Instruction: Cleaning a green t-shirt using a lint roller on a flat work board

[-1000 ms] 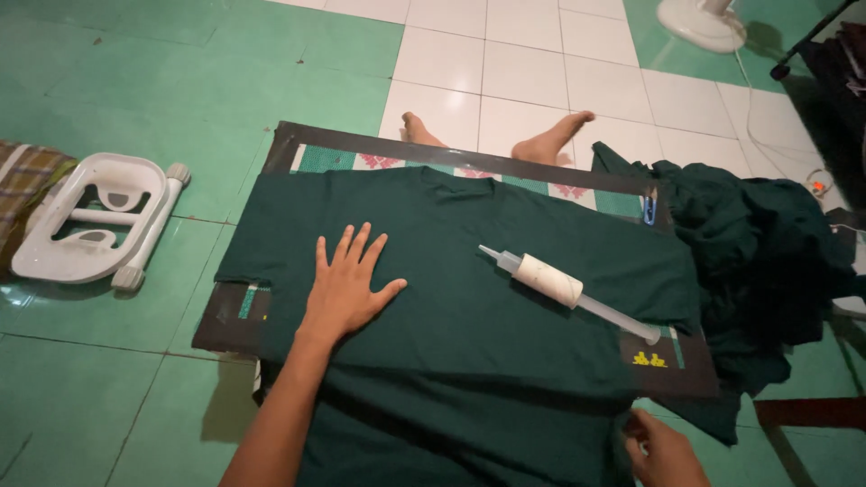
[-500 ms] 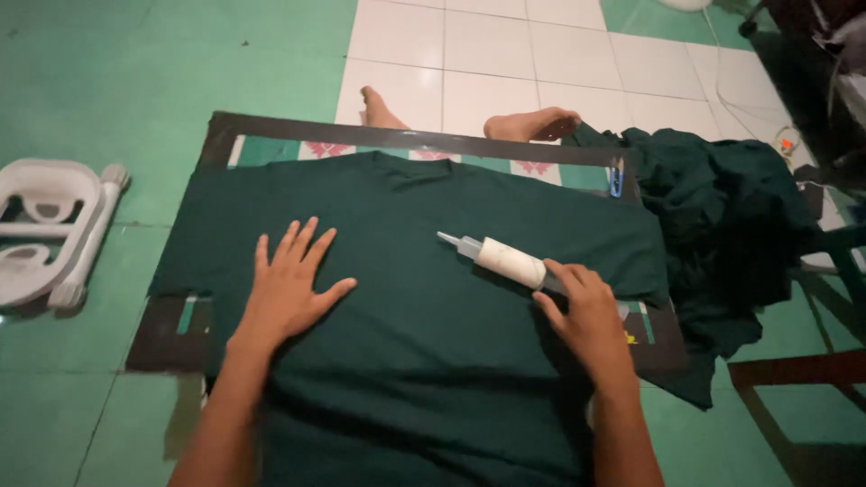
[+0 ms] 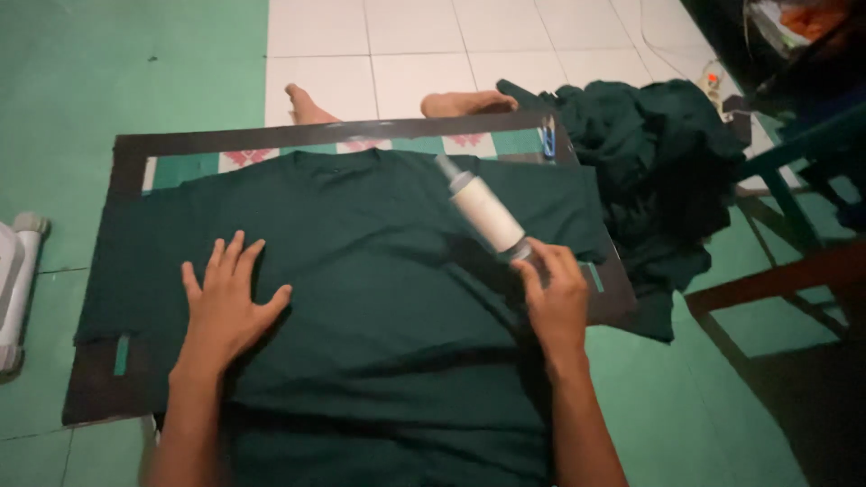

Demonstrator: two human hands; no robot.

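A dark green shirt (image 3: 361,271) lies spread flat on a dark framed board (image 3: 135,153) on the floor. My left hand (image 3: 225,302) rests palm down on the shirt's left part, fingers spread. My right hand (image 3: 555,293) grips the handle of a lint roller (image 3: 483,207) with a white roll, lifted at a slant above the shirt's right side.
A heap of dark green cloth (image 3: 658,171) lies right of the board. Two bare feet (image 3: 311,106) show past the board's far edge. A white plastic object (image 3: 13,280) sits at the left edge. Wooden furniture legs (image 3: 776,271) stand at the right on the green and white tiles.
My right hand came up from the lower right, took the lint roller's handle and lifted it off the shirt. The left hand stayed flat on the shirt.
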